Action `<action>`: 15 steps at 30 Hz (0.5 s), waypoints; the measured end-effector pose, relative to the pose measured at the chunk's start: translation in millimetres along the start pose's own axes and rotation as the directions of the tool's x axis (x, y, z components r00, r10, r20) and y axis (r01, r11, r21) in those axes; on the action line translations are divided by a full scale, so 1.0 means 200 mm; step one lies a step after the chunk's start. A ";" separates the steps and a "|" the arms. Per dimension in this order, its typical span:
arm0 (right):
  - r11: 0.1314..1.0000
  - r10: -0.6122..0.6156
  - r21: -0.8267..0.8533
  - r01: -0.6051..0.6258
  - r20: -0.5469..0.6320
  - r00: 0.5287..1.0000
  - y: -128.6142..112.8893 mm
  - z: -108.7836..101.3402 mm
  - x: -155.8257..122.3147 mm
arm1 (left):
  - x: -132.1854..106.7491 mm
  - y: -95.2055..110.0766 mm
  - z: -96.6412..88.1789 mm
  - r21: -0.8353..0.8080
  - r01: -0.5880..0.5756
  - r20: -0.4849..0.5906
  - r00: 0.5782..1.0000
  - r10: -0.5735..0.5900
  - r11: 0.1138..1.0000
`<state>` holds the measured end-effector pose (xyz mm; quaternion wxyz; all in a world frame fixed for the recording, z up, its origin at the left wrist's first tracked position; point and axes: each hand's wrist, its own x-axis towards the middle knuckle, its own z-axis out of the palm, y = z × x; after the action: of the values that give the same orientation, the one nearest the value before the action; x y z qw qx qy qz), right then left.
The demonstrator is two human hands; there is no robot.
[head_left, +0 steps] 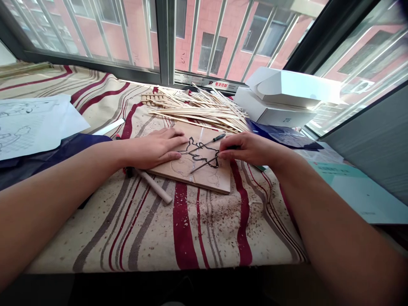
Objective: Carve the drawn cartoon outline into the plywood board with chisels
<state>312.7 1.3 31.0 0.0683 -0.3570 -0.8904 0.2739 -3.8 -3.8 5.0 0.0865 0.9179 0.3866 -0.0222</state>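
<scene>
A thin wooden board [210, 183] lies on the striped cloth, marked with a thick black outline and fainter pencil lines. My left hand [153, 148] rests flat on its left part, fingers stretched out. In my right hand [247, 148] is a slim needle file [204, 165], its tip angled down to the left over the drawing; my fingers cover most of its dark handle. A second needle file [204, 144] with a dark green handle lies across the board between my hands. By my left wrist is a pale round wooden stick [156, 187].
Bamboo strips [204, 108] are heaped behind the board, beside a white box [283, 106]. Drawing papers [35, 123] lie over dark blue sheets at left. A mint-green booklet [360, 191] is at right. Wood crumbs litter the striped cloth [159, 242]. Barred windows stand behind.
</scene>
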 end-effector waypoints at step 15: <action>0.999 -0.023 -0.032 0.024 0.019 1.000 0.00 0.00 0.03 | 0.00 0.00 0.00 0.008 -0.011 0.002 1.000 0.011 1.000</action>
<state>308.4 4.6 31.4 0.0575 -0.3449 -0.8995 0.2620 -3.7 -4.0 4.1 0.0832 0.9204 0.3812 -0.0241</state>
